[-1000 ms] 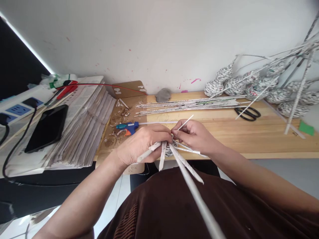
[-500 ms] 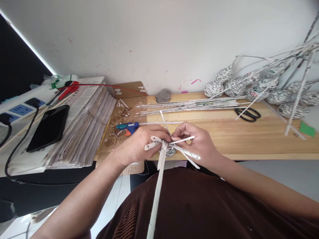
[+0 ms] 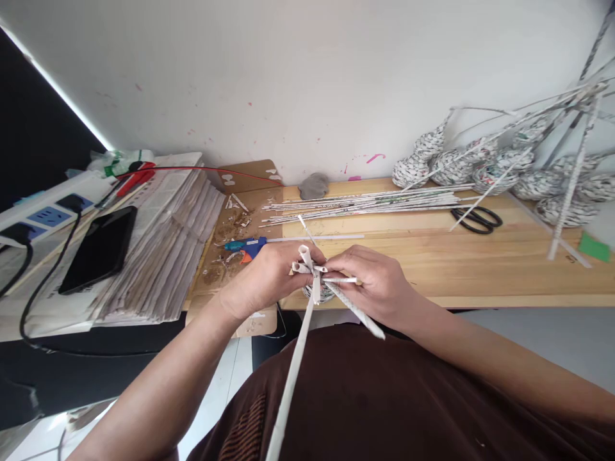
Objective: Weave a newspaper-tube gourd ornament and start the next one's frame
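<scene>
Ahead, a wooden table (image 3: pixel 432 256) runs along a wall, woven paper bulbs (image 3: pixel 454 169) grouped at its far right and a bundle (image 3: pixel 365 202) of thin rods lying behind the work. At the near edge, the left hand (image 3: pixel 276 272) wraps firmly round a small woven piece (image 3: pixel 327 293); the right hand (image 3: pixel 372 275) pinches among its tubes (image 3: pixel 358 310), exactly which one hidden. Judging by what shows, the piece's rounded part is woven, while the tubes spreading from its top, one very long, remain unwoven.
</scene>
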`<act>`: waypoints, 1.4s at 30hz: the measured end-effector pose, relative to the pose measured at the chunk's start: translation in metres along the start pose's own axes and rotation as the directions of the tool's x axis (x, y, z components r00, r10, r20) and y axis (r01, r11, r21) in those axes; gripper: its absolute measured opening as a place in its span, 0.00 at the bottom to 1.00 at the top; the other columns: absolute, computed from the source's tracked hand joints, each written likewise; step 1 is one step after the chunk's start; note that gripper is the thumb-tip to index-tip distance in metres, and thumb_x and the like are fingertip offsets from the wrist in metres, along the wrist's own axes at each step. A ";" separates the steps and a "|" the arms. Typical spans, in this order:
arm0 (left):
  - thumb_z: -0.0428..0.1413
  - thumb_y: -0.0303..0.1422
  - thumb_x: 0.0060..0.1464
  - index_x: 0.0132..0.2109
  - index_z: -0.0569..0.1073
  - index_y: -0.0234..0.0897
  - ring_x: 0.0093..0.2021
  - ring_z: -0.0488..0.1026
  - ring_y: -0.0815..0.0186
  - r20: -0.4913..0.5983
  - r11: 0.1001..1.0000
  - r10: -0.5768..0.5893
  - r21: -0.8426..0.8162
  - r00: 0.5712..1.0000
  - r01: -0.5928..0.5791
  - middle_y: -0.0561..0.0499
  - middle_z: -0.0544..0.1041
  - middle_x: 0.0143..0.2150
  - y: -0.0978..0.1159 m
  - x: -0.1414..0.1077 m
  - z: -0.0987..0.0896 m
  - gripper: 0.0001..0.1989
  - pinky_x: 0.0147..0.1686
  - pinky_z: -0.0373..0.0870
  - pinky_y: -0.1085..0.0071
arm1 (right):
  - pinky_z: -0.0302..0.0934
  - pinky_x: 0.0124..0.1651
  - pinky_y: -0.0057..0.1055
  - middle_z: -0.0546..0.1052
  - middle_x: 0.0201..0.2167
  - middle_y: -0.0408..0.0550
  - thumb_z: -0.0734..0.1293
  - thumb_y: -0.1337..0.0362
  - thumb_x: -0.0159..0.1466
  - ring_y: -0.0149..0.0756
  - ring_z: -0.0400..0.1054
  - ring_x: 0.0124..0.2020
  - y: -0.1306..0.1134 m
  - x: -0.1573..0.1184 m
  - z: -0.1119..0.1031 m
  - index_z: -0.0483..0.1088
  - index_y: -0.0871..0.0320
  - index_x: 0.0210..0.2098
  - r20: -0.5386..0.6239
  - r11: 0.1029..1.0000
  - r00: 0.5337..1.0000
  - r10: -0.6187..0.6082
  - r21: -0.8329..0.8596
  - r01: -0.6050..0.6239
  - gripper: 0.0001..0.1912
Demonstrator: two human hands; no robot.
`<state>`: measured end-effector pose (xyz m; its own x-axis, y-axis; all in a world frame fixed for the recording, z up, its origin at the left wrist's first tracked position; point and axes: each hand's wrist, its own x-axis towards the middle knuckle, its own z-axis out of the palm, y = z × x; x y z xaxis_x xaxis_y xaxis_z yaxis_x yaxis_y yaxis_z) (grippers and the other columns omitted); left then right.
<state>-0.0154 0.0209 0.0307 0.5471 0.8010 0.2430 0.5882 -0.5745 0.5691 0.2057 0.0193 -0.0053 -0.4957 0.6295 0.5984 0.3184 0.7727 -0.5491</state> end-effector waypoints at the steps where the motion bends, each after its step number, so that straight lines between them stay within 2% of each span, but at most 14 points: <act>1: 0.61 0.30 0.56 0.41 0.77 0.39 0.33 0.77 0.68 -0.002 1.000 -0.015 -0.021 1.000 0.015 0.54 0.80 0.35 -0.001 0.000 0.001 0.05 0.36 0.71 0.74 | 0.68 0.41 0.33 0.80 0.34 0.48 0.67 0.67 0.67 0.36 0.73 0.36 0.000 0.000 0.000 0.75 0.54 0.42 0.008 0.999 1.000 -0.022 -0.025 0.022 0.06; 6: 0.61 0.32 0.57 0.40 0.76 0.39 0.32 0.76 0.70 -0.016 0.995 -0.030 -0.097 0.999 0.028 0.54 0.80 0.34 0.000 0.002 0.004 0.04 0.33 0.70 0.75 | 0.69 0.45 0.35 0.80 0.38 0.50 0.64 0.69 0.68 0.38 0.72 0.40 -0.002 -0.002 0.004 0.75 0.55 0.45 0.027 0.987 0.993 -0.111 -0.115 0.113 0.08; 11: 0.61 0.30 0.56 0.39 0.76 0.39 0.33 0.76 0.69 -0.008 0.994 -0.048 -0.100 0.999 0.047 0.54 0.80 0.33 0.000 0.002 0.005 0.03 0.33 0.69 0.75 | 0.67 0.39 0.32 0.78 0.31 0.49 0.64 0.70 0.67 0.37 0.70 0.34 -0.004 0.002 0.009 0.75 0.57 0.37 -0.003 0.975 0.994 -0.106 -0.199 0.103 0.07; 13: 0.60 0.28 0.56 0.40 0.76 0.39 0.34 0.76 0.68 0.008 0.992 -0.050 -0.112 0.999 0.051 0.53 0.79 0.34 -0.001 0.001 0.004 0.04 0.34 0.70 0.74 | 0.66 0.38 0.32 0.77 0.29 0.48 0.65 0.71 0.65 0.36 0.69 0.33 -0.004 0.001 0.010 0.74 0.57 0.35 -0.028 0.983 0.997 -0.074 -0.172 0.068 0.06; 16: 0.59 0.26 0.56 0.43 0.76 0.39 0.38 0.77 0.67 0.040 0.987 -0.018 -0.159 0.999 0.024 0.51 0.79 0.38 -0.001 0.000 0.000 0.08 0.38 0.71 0.72 | 0.66 0.38 0.31 0.78 0.31 0.48 0.67 0.72 0.62 0.35 0.70 0.34 -0.003 -0.002 0.009 0.74 0.56 0.36 -0.037 0.999 0.999 -0.010 -0.039 0.008 0.06; 20: 0.59 0.27 0.57 0.43 0.77 0.38 0.38 0.76 0.66 0.054 0.978 0.016 -0.208 0.998 -0.005 0.49 0.79 0.38 0.004 0.000 -0.003 0.07 0.38 0.71 0.72 | 0.66 0.37 0.31 0.77 0.30 0.47 0.69 0.68 0.63 0.34 0.71 0.33 -0.003 -0.003 0.007 0.75 0.56 0.35 -0.034 0.988 0.995 0.093 0.127 -0.088 0.01; 25: 0.59 0.28 0.56 0.41 0.79 0.37 0.37 0.77 0.65 0.034 0.961 -0.042 -0.273 0.999 0.050 0.49 0.80 0.38 0.001 0.001 0.000 0.05 0.38 0.72 0.71 | 0.66 0.40 0.33 0.79 0.31 0.47 0.68 0.69 0.64 0.35 0.73 0.35 -0.004 -0.002 0.010 0.75 0.57 0.35 -0.081 0.993 0.996 0.044 0.113 -0.034 0.03; 28: 0.59 0.28 0.56 0.40 0.79 0.36 0.39 0.78 0.63 -0.012 0.947 -0.075 -0.313 0.997 0.068 0.47 0.82 0.39 -0.005 -0.001 0.004 0.06 0.40 0.73 0.69 | 0.68 0.41 0.34 0.80 0.33 0.48 0.67 0.71 0.63 0.36 0.74 0.36 -0.005 -0.005 0.011 0.75 0.57 0.37 -0.120 0.993 0.990 0.076 0.102 -0.063 0.05; 32: 0.61 0.28 0.54 0.37 0.80 0.36 0.38 0.79 0.63 -0.144 0.959 -0.056 -0.283 0.988 0.013 0.47 0.83 0.37 -0.002 -0.004 0.011 0.04 0.39 0.73 0.69 | 0.69 0.43 0.32 0.82 0.37 0.48 0.68 0.70 0.64 0.36 0.76 0.37 -0.004 -0.005 0.003 0.77 0.56 0.38 -0.064 0.985 0.994 0.088 0.154 -0.078 0.06; 35: 0.61 0.24 0.53 0.36 0.80 0.37 0.34 0.79 0.65 -0.340 0.987 -0.062 -0.164 0.938 0.006 0.50 0.82 0.34 0.007 -0.007 0.022 0.05 0.37 0.72 0.71 | 0.69 0.41 0.30 0.83 0.37 0.48 0.68 0.69 0.64 0.35 0.76 0.37 0.001 0.004 -0.012 0.78 0.56 0.38 0.027 0.989 0.998 0.050 0.138 -0.053 0.06; 38: 0.60 0.23 0.52 0.36 0.78 0.37 0.35 0.78 0.65 -0.538 0.995 -0.090 -0.086 0.838 0.052 0.51 0.81 0.33 0.016 -0.009 0.038 0.06 0.37 0.72 0.71 | 0.68 0.43 0.30 0.82 0.39 0.49 0.65 0.68 0.68 0.35 0.76 0.40 0.008 0.017 -0.030 0.77 0.57 0.41 0.142 0.997 0.989 -0.047 0.072 0.037 0.08; 40: 0.61 0.23 0.51 0.35 0.77 0.37 0.34 0.77 0.66 -0.603 0.994 -0.107 -0.050 0.791 0.096 0.51 0.80 0.32 0.018 -0.008 0.049 0.06 0.36 0.71 0.71 | 0.67 0.44 0.31 0.82 0.39 0.49 0.63 0.67 0.69 0.36 0.75 0.41 0.012 0.023 -0.038 0.77 0.57 0.41 0.212 0.993 0.971 -0.113 -0.001 0.116 0.10; 42: 0.61 0.24 0.52 0.34 0.76 0.37 0.33 0.76 0.67 -0.623 0.990 -0.129 -0.031 0.772 0.140 0.52 0.79 0.32 0.018 -0.007 0.057 0.04 0.34 0.70 0.72 | 0.66 0.44 0.32 0.81 0.38 0.49 0.62 0.66 0.70 0.36 0.74 0.41 0.015 0.025 -0.041 0.77 0.56 0.39 0.274 0.985 0.952 -0.133 -0.072 0.159 0.11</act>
<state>0.0251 -0.0040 -0.0053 -0.0243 0.7969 0.6036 0.6407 -0.4510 0.6214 0.2312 0.0495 0.0251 -0.7360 0.4741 0.4832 0.2933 0.8666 -0.4036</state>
